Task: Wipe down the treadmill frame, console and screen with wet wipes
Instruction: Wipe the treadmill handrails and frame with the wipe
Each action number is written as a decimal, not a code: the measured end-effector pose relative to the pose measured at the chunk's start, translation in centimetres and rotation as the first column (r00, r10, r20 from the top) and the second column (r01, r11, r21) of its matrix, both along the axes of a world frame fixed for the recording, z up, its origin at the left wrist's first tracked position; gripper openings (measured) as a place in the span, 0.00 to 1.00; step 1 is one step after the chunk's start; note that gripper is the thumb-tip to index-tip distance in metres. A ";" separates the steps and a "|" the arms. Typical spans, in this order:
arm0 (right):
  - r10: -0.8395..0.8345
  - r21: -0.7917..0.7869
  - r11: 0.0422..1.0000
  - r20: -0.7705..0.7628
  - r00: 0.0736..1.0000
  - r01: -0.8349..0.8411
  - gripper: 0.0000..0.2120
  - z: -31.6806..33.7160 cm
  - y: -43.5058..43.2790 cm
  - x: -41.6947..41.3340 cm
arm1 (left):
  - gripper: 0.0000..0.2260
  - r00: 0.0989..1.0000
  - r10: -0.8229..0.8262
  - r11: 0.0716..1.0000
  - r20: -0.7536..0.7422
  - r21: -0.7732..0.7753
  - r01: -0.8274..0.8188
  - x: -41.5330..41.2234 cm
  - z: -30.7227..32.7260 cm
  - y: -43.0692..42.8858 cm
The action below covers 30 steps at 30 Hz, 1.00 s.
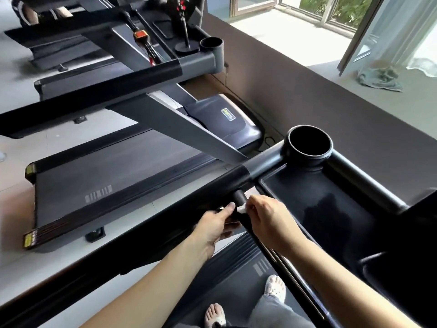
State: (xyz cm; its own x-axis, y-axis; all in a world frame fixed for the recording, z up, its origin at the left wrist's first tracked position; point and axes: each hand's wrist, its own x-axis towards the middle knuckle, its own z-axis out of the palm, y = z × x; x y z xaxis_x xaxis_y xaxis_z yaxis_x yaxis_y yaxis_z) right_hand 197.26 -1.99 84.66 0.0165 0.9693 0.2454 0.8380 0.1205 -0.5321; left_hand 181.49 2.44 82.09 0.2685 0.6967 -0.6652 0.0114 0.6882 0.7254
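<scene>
Right in close: a crumpled white wet wipe [241,209] pinched in the right hand [268,218], fingers [254,202] bunched together and curled down, pressing it onto the black grip bar [240,197] near its capped end. Only a small tuft of wipe peeking out between the two hands. Opposite, left hand [212,226] wrapped on that same bar, thumb [229,206] laid along the top just beside the wipe, remaining fingers curled underneath and mostly hidden. Both bare forearms reaching in from the bottom edge.

Outward now. Bar running back and down to the right, under the right forearm. Just beyond the left hand, long black side handrail [142,230] crossing from lower left up to the console corner, close behind the knuckles. To the right of the hands, glossy black console tray [307,200], round cup holder [309,147] standing at its far corner.

Lower down, dark running belt [236,287] and two feet in pale slippers [275,285].

Off to the left, well apart, a second treadmill [118,166], its own rail and grey upright slanting across the middle of the view. Further out, a crumpled grey-green cloth [380,79] on the floor by the window [331,10].
</scene>
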 end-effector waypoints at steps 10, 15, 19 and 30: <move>0.181 -0.088 0.982 0.149 0.972 -0.170 0.11 0.7 0.4 -1.6 | 0.15 0.983 0.064 0.993 0.170 -0.104 -0.046 -0.3 -0.9 -0.8; 0.031 0.003 0.999 0.191 0.981 -0.032 0.07 1.2 3.3 -2.9 | 0.16 0.976 0.088 0.990 0.199 -0.126 -0.063 -0.4 -1.3 -0.9; 0.206 -0.153 0.975 0.350 0.914 -0.161 0.07 0.5 1.0 -4.0 | 0.16 0.971 0.112 0.985 0.212 -0.150 -0.080 -0.6 -1.5 -0.6; 0.276 -0.184 0.960 0.476 0.835 -0.212 0.11 0.4 0.8 -5.0 | 0.16 0.957 0.140 0.980 0.254 -0.174 -0.098 -1.0 -0.9 -0.8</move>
State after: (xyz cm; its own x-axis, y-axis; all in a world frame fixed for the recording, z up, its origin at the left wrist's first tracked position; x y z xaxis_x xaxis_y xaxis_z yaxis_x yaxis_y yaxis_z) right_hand 192.24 -1.24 85.04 -0.3166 0.9477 0.0405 0.9443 0.3189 -0.0813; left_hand 180.46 1.64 81.16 0.3705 0.6261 -0.6860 -0.2541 0.7788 0.5735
